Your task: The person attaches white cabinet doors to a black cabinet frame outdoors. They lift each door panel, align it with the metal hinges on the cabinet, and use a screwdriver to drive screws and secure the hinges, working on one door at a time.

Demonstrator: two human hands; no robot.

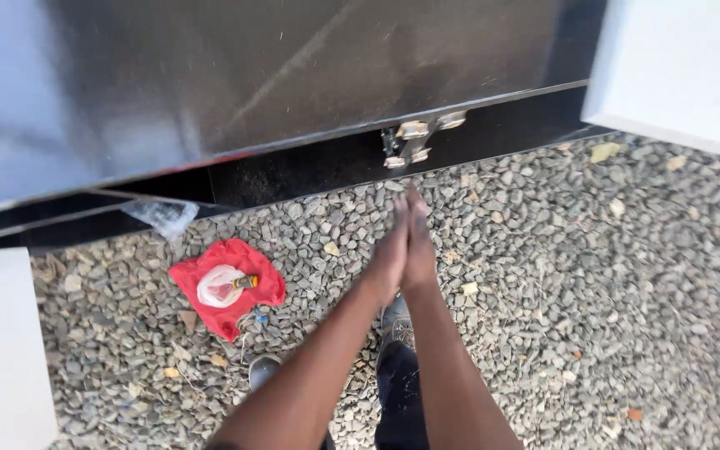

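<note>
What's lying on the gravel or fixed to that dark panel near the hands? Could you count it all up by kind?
Red cloth: 1
Small bottle lying on the cloth: 1
Clear plastic scrap by the panel edge: 1
Metal latch on the dark panel: 1
Hands, left hand and right hand pressed palm to palm, holding nothing: 2
Total: 6

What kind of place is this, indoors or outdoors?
Outdoors, probably a yard or work site: loose gravel with dry leaves underfoot, a dark metal panel with a latch, and a red cloth on the stones.
</note>
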